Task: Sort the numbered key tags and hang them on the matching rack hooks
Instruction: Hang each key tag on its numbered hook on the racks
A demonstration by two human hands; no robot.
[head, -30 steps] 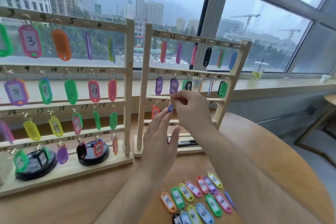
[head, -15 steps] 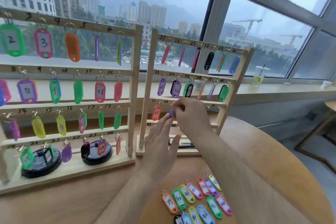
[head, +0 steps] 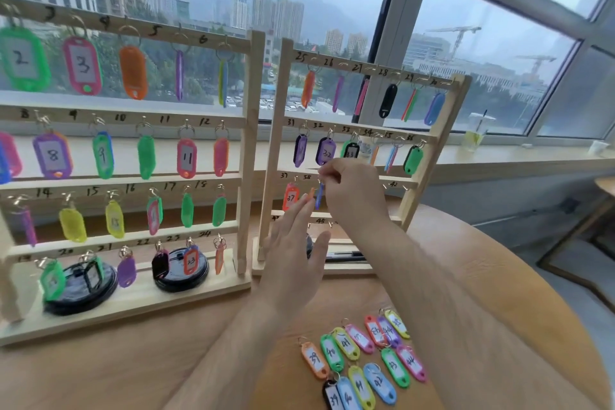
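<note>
- Hands were both raised at the right-hand rack (head: 432,156), in front of its third rail.
- The right hand (head: 356,191) pinched the metal ring of a blue tag (head: 319,197) between thumb and forefinger, holding it at the hook marked 38. Whether the ring already sat on the hook could not be told.
- The blue tag hung edge-on below that pinch, just beside the orange tag 37 (head: 291,197), which hung from its own hook.
- The left hand (head: 293,253) was spread, fingers straight and pointing up, holding nothing. Its fingertips were just beside the blue tag, but contact could not be made out.
- The two upper rails of that rack carried tags under the numbers 25 to 36.
- Loose tags (head: 362,359) lay clustered on the wooden table (head: 100,373) by the right forearm, with 39, 40, 41 and 42 readable among them.
- The left-hand rack (head: 247,150) stood just beside the other, with tags on all four rails. Two black round lids (head: 181,273) sat on its base.
</note>
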